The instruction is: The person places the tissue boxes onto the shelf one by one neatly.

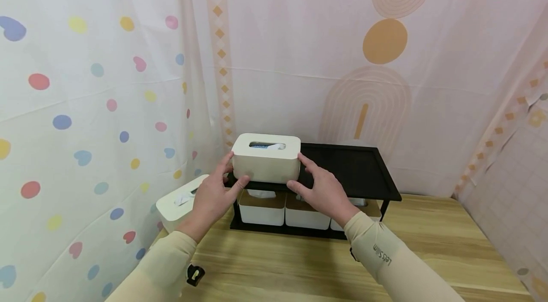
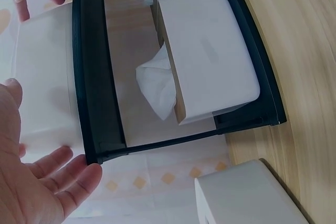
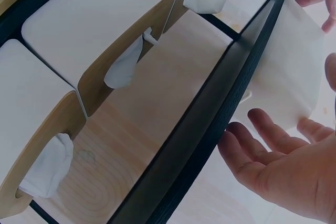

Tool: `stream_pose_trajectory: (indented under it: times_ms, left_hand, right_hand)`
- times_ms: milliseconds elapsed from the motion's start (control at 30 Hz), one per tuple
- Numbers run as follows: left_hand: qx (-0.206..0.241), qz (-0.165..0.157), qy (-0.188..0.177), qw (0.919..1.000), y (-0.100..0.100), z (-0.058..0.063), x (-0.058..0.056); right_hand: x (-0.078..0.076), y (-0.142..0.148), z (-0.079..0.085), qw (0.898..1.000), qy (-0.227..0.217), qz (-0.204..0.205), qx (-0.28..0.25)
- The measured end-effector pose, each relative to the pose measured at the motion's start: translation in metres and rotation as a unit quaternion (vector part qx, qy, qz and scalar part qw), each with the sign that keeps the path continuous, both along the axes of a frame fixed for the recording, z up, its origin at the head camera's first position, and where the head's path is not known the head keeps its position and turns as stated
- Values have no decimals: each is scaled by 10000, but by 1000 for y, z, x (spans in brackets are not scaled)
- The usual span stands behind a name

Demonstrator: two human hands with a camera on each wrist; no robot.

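Note:
A white tissue box (image 1: pixel 266 165) with an oval slot in its lid sits at the left end of the black shelf's top (image 1: pixel 348 169). My left hand (image 1: pixel 214 195) grips its left end, thumb at the front corner and index finger along the side. On the opposite end my right hand (image 1: pixel 322 189) holds it likewise. The left wrist view shows the loosely bent lower fingers (image 2: pixel 79 187) close to the shelf's corner. In the right wrist view, fingertips of the right hand (image 3: pixel 294 166) lie by the shelf's edge.
Under the shelf top stand three white boxes with wooden lids, one a middle box (image 1: pixel 307 212), tissue poking out. Another white tissue box (image 1: pixel 180 202) is left of the shelf. A small black object (image 1: pixel 195 275) lies on the wooden table (image 1: pixel 274 264). Patterned curtains (image 1: pixel 274 54) hang behind and beside.

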State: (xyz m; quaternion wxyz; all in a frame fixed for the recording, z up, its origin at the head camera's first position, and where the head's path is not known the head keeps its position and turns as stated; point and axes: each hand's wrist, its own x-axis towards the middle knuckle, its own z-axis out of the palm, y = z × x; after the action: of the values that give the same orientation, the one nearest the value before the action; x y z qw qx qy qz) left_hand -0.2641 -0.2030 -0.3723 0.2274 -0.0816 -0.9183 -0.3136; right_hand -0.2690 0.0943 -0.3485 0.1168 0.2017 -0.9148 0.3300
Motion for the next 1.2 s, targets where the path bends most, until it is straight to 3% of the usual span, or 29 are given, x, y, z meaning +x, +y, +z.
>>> stream_pose_trajectory:
  times_ms: [500,933,1200]
  left_hand:
    - [-213,-98,52,9997,2,1,7]
    - [-500,-96,-16,9987,-11,-2,28]
    - [-603,-20,-62,9982,-23,-13,40]
  right_hand:
    - [1,-2,-4,10000,-59,17,74]
    - [9,-4,-10,9999,-90,-8,49]
    - [15,-6,-14,10000,-81,14,-50]
